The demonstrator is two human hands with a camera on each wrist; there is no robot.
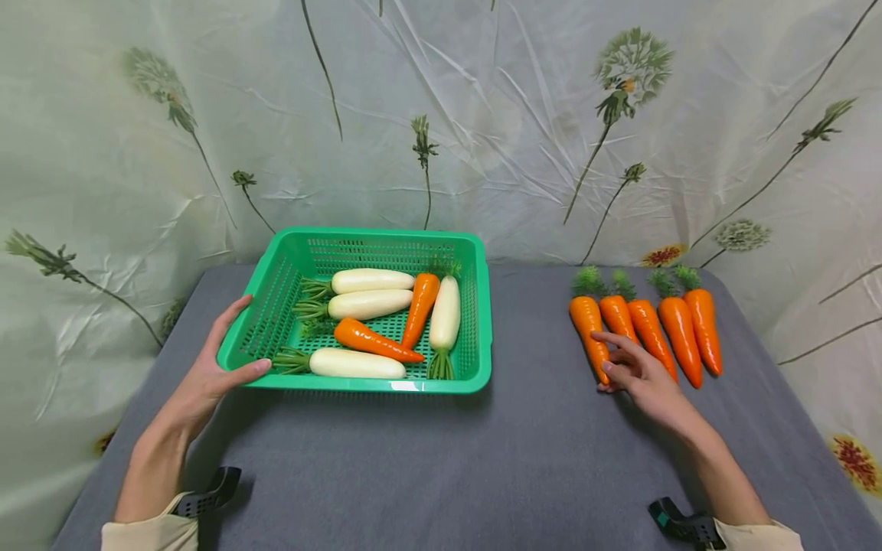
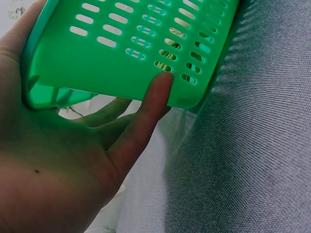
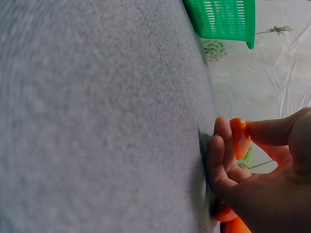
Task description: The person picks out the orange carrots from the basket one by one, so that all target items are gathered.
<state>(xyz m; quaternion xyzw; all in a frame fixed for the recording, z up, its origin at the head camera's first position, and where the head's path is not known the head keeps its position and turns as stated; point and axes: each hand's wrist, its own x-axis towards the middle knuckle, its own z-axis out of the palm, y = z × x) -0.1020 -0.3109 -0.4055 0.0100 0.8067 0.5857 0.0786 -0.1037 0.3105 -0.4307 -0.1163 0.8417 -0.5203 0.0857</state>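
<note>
My left hand (image 1: 219, 360) grips the green plastic basket (image 1: 354, 387) at its near left corner, thumb over the rim. In the left wrist view, the fingers (image 2: 155, 99) lie against its slotted wall. Inside are several white radishes (image 1: 372, 304) with green stems and two carrots (image 1: 420, 306). At the right, my right hand (image 1: 644, 375) pinches the tapered end of the leftmost orange carrot (image 1: 586, 317) in a row. The right wrist view shows that carrot's tip (image 3: 239, 136) between thumb and fingers. Its leafy top points away from me.
Several more carrots (image 1: 681, 337) lie side by side just right of the pinched one. Grey cloth (image 1: 441, 467) covers the table. Behind it hangs a pale curtain (image 1: 510, 153) with a dandelion print, close to the basket's far side.
</note>
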